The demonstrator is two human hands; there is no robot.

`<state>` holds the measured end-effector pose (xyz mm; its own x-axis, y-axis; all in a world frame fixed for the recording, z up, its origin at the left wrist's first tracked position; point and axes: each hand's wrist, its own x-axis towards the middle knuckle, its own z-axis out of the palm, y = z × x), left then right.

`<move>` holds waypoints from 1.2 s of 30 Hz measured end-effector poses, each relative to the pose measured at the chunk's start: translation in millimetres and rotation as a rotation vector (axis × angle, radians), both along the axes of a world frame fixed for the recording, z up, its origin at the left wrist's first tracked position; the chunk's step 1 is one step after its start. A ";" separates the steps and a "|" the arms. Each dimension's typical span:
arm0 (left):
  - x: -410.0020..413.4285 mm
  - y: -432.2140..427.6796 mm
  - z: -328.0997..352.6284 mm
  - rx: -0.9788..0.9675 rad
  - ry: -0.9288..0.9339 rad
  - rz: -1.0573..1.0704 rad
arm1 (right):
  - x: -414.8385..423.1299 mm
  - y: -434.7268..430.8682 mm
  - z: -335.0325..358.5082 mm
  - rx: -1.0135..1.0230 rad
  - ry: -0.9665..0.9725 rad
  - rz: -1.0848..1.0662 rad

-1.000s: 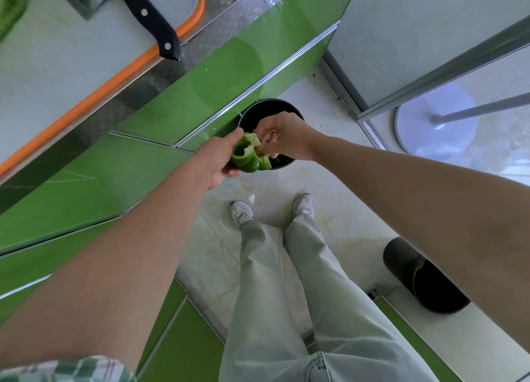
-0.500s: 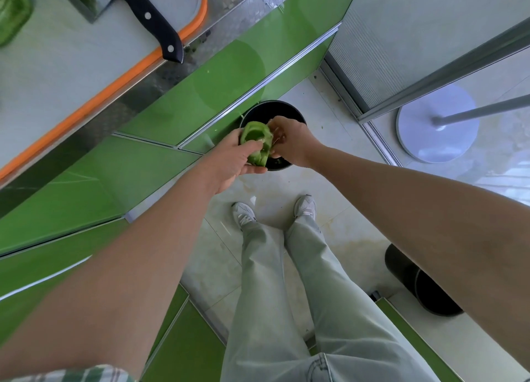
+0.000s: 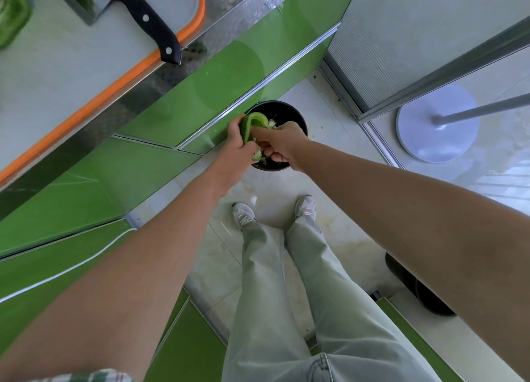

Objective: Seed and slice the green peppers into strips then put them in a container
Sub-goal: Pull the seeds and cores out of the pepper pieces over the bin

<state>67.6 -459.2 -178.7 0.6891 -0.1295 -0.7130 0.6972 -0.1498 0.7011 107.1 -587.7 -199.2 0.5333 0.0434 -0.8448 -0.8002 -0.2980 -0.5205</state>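
Directly above the black bin (image 3: 298,117) on the floor, your left hand (image 3: 236,152) grips a green pepper (image 3: 253,122) — your right hand (image 3: 282,146) curls its fingers into the pepper's open side, pinching it. Far up-left of the bin, a knife (image 3: 146,20) lies on a cutting board (image 3: 57,66).

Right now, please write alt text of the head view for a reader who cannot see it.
Seen from above, a person's left hand grips a green pepper over a black bin on the floor, while the right hand pinches at its inside. A black-handled knife lies on an orange-edged cutting board at the upper left.
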 end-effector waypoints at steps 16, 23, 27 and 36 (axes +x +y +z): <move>8.7 -2.6 5.2 -0.187 0.059 0.151 | 8.0 1.4 10.0 -0.098 -0.104 0.234; 8.5 -0.8 2.4 -0.127 0.086 0.227 | 5.8 2.0 12.2 -0.134 -0.269 0.271; 9.6 -5.6 6.1 -0.132 0.077 0.237 | 9.6 6.1 12.0 -0.216 -0.292 0.241; 12.2 -10.6 10.4 -0.153 0.040 0.225 | 13.9 8.5 13.7 -0.328 -0.352 0.245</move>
<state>79.8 -469.8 -168.3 0.6841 -0.0845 -0.7244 0.7288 0.1173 0.6746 121.0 -579.2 -185.5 0.7938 -0.0345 -0.6073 -0.4813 -0.6460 -0.5925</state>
